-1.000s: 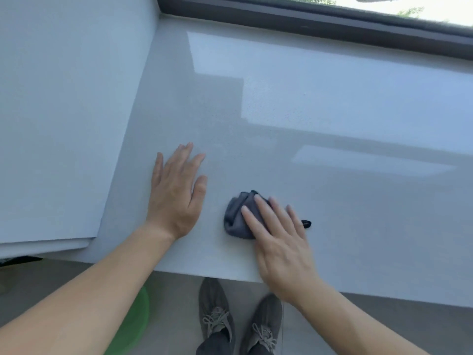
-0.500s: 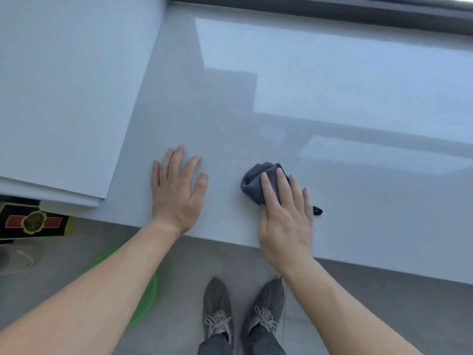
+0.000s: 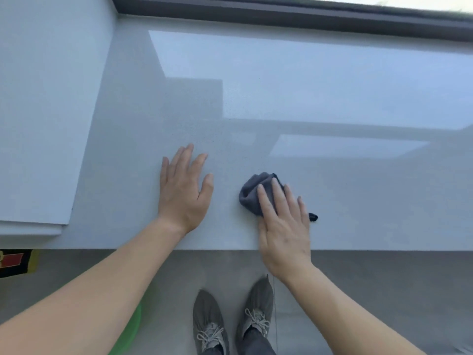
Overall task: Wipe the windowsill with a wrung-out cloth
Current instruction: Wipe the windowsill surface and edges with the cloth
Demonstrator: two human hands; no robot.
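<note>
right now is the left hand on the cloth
No, the left hand lies flat on the bare windowsill, apart from the grey cloth, which is under the right hand.

A bunched dark grey cloth (image 3: 252,194) lies on the pale, glossy windowsill (image 3: 281,98), near its front edge.

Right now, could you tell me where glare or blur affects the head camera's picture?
In the head view, bright window reflections wash out the far half of the windowsill; straight edges bow from the wide lens; the top right by the window frame is smeared; the grey cloth and right hand stay sharp.
</note>
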